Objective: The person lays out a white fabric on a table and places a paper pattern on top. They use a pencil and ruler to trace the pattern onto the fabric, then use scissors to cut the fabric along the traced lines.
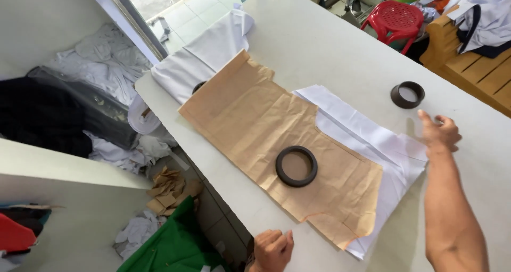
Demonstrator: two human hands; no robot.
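A brown paper pattern [250,117] lies on white fabric [372,139] on a grey table. A black ring weight [296,166] rests on the paper near its middle. A second black ring [408,95] sits on the bare table farther right. Part of a third ring [198,85] peeks out at the paper's far left edge. My right hand [439,132] hovers above the fabric's right edge, fingers loosely apart, holding nothing, a short way from the second ring. My left hand [272,249] rests at the table's near edge with fingers curled, nothing visible in it.
The table [330,43] runs to the back. More white fabric [213,54] drapes over its left corner. A red plastic stool [395,17] and a wooden bench [474,64] with clothes stand at the right. Cloth piles, paper scraps and green fabric [175,242] lie on the floor at the left.
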